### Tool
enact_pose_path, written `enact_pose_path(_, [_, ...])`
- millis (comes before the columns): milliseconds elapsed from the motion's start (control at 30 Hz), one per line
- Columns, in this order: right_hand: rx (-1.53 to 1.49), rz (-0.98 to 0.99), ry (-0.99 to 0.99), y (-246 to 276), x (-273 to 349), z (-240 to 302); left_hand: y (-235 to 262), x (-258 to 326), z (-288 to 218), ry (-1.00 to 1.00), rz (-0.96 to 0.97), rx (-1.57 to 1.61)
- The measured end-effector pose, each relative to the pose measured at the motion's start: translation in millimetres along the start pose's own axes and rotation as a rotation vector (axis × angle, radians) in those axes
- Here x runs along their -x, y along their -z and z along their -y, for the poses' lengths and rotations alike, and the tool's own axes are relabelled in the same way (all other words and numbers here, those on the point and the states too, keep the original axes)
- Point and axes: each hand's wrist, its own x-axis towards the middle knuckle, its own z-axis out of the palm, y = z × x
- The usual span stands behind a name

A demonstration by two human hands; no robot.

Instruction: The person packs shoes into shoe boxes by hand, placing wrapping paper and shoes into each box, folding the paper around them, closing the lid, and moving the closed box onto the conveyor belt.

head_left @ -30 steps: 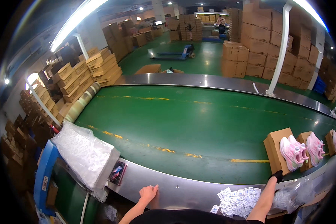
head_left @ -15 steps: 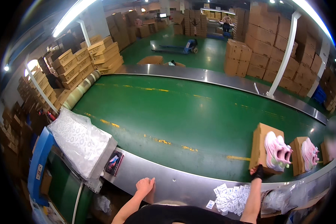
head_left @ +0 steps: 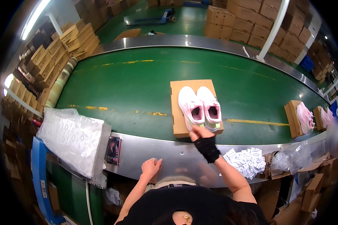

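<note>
A flat cardboard box [head_left: 176, 108] lies on the green conveyor belt [head_left: 131, 86] just in front of me. A pair of white and pink shoes [head_left: 199, 103] rests on it, toes pointing away. My right hand [head_left: 201, 132], with a black wrap at the wrist, reaches over the metal rim [head_left: 169, 152] and closes on the heels of the shoes at the box's near edge. My left hand [head_left: 151, 167] lies flat on the metal rim with its fingers spread, holding nothing.
A pile of small white packets [head_left: 246, 161] sits on the rim to my right. At my left are a plastic-wrapped white stack [head_left: 73, 138] and a dark phone-like device [head_left: 113, 150]. More boxes with pink shoes [head_left: 300, 118] follow on the belt. Stacked cartons [head_left: 60, 48] line the hall.
The box with the shoes has travelled left along the belt, from the far right to right in front of me. My right hand went with it and is on the shoe heels. My left hand stayed put.
</note>
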Motion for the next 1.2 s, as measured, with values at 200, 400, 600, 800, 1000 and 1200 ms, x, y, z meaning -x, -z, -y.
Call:
enact_pose_path(200, [1.108,0.072,0.181,-18.6,-48.9,21.5,4.3,-18.4,30.9,-0.173,0.011,0.401])
enact_pose_path(400, [1.014,0.067,0.137,-34.3,-63.2,24.7,107.3,-41.1,15.1,-0.173,-0.209,0.807])
enact_pose_path(600, [0.695,0.468,0.019,-36.8,-61.4,129.9,249.6,-62.7,-68.3,-0.821,-0.574,0.626])
enact_pose_path(800, [0.419,0.555,0.105,-58.9,-66.5,152.8,254.2,-81.2,-57.2,-0.543,-0.014,0.915])
enact_pose_path(1000, [0.627,0.711,0.468,-95.1,-10.9,131.9,237.7,-97.9,-7.7,-0.257,0.095,1.234])
enact_pose_path(1200, [0.613,0.678,0.667,-134.7,57.9,19.8,134.4,-156.8,-4.7,-0.195,0.136,0.965])
